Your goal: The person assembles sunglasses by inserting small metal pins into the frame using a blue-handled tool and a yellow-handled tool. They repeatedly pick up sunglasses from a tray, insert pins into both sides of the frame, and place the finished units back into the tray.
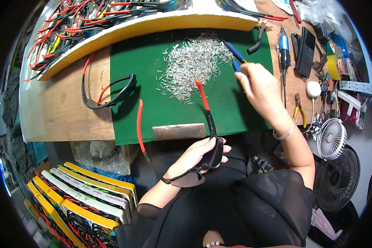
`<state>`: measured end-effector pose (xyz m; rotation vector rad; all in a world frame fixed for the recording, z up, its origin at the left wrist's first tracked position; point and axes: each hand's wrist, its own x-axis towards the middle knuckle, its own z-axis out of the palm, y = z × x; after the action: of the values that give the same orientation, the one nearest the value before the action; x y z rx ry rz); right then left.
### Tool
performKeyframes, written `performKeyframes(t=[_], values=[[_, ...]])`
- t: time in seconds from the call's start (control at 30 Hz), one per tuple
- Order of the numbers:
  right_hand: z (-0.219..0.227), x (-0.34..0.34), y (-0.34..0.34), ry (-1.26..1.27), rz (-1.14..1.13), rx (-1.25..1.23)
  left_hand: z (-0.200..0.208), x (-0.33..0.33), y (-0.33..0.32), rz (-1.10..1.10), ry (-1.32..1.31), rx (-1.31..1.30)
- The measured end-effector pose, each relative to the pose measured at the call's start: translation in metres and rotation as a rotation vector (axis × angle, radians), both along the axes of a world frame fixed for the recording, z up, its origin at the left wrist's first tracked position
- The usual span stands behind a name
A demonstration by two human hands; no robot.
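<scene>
Holding black sunglasses point(213, 155) by the lens end, the left hand point(196, 152) sits just off the near edge of the green mat point(244, 111) in the head view. Its fingers are closed around one lens, thumb on the near face, fingertips showing past the far side. Presumably this grip leaves both red-tipped arms free: one rises over the mat, the other stands to its left.

Right hand point(261, 84): over the mat's right part, forearm coming up from the lower right, wrist about straight, thumb and forefinger pointing left. Fingers narrow, at a blue-handled tool point(234, 51); cannot tell whether they grip it.

Heap of metal pins point(194, 64): middle of the mat, probably there for easy reach from either side. Ridged metal block point(179, 132): mat's near edge. Second sunglasses point(126, 91): across the mat's left edge. Foam tray point(153, 31): beyond the mat, likely to spare working room.
</scene>
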<state>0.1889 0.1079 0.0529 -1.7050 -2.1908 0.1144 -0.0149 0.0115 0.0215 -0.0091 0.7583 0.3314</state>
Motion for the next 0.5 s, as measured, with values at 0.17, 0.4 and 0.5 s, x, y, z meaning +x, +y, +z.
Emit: performKeyframes(t=[0.17,0.4,0.5], values=[[-0.029,-0.003,0.003,-0.246,-0.045,0.103,-0.019,-0.003,0.001,-0.021,-0.075,-0.061],[0.015,-0.001,-0.039,0.443,0.097,-0.644,-0.025,-0.018,0.008,-0.051,-0.06,-0.176],[0.007,0.003,-0.063,0.664,0.048,-1.16,-0.024,-0.019,0.011,-0.09,-0.048,-0.185]])
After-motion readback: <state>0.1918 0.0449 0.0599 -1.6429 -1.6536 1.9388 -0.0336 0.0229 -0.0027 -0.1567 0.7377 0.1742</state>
